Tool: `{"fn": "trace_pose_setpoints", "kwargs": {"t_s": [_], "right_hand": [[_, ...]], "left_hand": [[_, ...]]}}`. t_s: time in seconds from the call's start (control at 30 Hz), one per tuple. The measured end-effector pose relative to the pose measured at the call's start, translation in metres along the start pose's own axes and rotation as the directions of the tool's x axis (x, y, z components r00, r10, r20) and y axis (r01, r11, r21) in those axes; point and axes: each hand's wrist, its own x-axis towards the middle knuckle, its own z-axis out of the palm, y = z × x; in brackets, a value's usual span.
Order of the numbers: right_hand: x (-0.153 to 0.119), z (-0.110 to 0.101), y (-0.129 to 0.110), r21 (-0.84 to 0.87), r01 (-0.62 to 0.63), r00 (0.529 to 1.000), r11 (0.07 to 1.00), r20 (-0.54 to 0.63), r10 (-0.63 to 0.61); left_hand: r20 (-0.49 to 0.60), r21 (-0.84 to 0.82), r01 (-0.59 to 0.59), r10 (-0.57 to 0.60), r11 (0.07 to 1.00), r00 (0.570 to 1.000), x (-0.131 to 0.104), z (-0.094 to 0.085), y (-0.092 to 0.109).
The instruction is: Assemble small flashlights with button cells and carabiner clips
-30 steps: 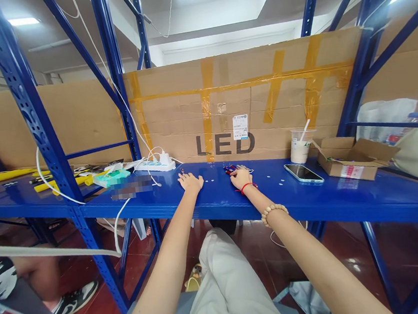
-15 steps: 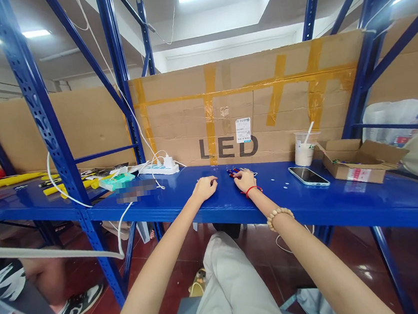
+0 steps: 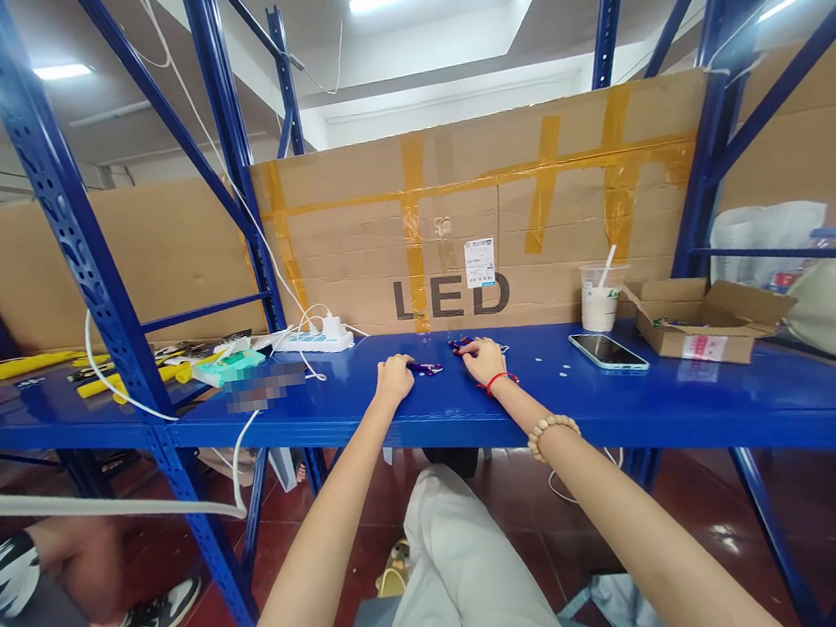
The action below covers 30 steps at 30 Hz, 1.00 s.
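My left hand (image 3: 395, 378) rests on the blue tabletop (image 3: 369, 415) with its fingers curled. From its fingertips a small, slim, dark blue and reddish item (image 3: 425, 367) sticks out to the right, its kind too small to make out. My right hand (image 3: 484, 358), wearing a red cord and a beaded bracelet (image 3: 552, 431), is closed over a similar dark blue and red item (image 3: 459, 345). Something pale and metallic shows past that hand's right side. Most of what lies under both palms is hidden.
A phone (image 3: 609, 352), a lidded cup with a straw (image 3: 602, 301) and an open cardboard box (image 3: 698, 327) stand to the right. At left are a power strip (image 3: 313, 339), a teal packet (image 3: 232, 367) and cables. A cardboard panel (image 3: 349, 241) closes the back. Another person sits far left.
My left hand has shifted slightly left, and a small dark item now shows beside its fingertips. My right hand stays in about the same place. The whole view has shifted a little.
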Motion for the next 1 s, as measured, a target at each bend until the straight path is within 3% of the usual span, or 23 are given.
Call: {"fn": "trace_pose_setpoints", "kwargs": {"t_s": [0.13, 0.23, 0.43, 0.83, 1.0], "right_hand": [[-0.003, -0.004, -0.004, 0.033, 0.006, 1.000, 0.999, -0.011, -0.005], [-0.004, -0.006, -0.006, 0.066, 0.036, 0.999, 0.997, -0.012, -0.035], [-0.005, -0.005, -0.011, 0.136, 0.139, 0.990, 0.981, 0.018, -0.143], [-0.005, -0.001, -0.007, 0.159, 0.232, 0.972, 0.960, -0.003, -0.234], [-0.007, 0.001, -0.009, 0.167, 0.303, 0.948, 0.938, 0.051, -0.315]], "left_hand": [[0.020, -0.040, -0.120, 0.121, 0.992, 0.992, 0.001, -0.002, 0.003], [-0.011, -0.046, -0.148, 0.148, 0.988, 0.989, 0.000, -0.003, 0.004], [-0.121, -0.025, -0.094, 0.090, 0.995, 0.989, -0.003, -0.006, 0.006], [-0.188, 0.016, -0.031, 0.033, 0.999, 0.982, -0.006, -0.006, 0.011], [-0.205, 0.015, 0.016, -0.013, 1.000, 0.979, -0.007, 0.000, 0.009]]}}
